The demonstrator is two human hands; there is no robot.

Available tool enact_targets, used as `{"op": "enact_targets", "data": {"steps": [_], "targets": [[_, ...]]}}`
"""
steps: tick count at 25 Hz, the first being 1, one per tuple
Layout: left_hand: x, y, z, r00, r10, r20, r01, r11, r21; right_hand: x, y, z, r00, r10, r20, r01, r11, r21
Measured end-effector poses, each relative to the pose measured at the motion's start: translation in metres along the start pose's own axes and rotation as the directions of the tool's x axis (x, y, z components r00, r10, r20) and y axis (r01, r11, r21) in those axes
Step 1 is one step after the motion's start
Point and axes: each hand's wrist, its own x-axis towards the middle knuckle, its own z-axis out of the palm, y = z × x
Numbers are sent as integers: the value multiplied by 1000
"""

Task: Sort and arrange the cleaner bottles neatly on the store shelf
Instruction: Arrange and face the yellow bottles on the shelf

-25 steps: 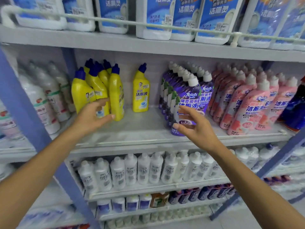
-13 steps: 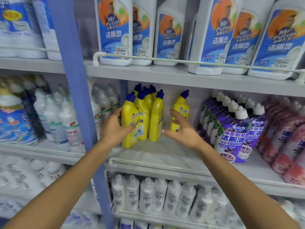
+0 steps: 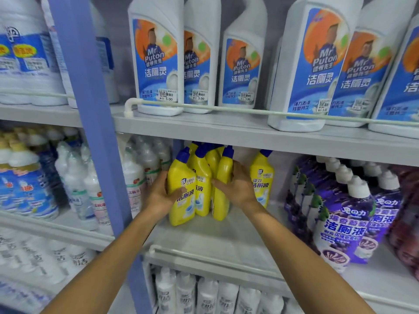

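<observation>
A tight cluster of yellow cleaner bottles [image 3: 200,177] with blue caps stands at the left end of the middle shelf [image 3: 215,236]. My left hand [image 3: 162,193] grips the front-left yellow bottle [image 3: 181,200], thumb across its label. From the other side, my right hand [image 3: 238,186] grips the cluster's right-hand yellow bottle [image 3: 223,175], thumb in front and fingers behind. One more yellow bottle [image 3: 263,175] stands alone just to the right, partly hidden by my right hand.
Purple cleaner bottles [image 3: 347,218] fill the shelf's right side. Tall white "Mr Puton" bottles [image 3: 156,57] stand on the shelf above. A blue upright post [image 3: 90,109] and clear white bottles [image 3: 136,177] border the left. A white rail [image 3: 204,257] edges the shelf front.
The view has moved closer and to the left. Both hands have closed in on the yellow cluster, from open and apart to holding bottles on either side.
</observation>
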Motion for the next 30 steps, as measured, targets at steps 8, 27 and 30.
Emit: {"op": "enact_targets", "data": {"steps": [8,27,30], "targets": [[-19,13,18,972,23,233,-20,1000,-16,-56,-1,-57,985,3,170,-26,991,130],[-25,11,20,982,111,152,-124,989,78,-72,19,-64,995,-6,102,-17,974,225],[-30,10,0,993,105,47,-113,974,195,-70,14,-57,968,-43,246,-31,957,289]]}}
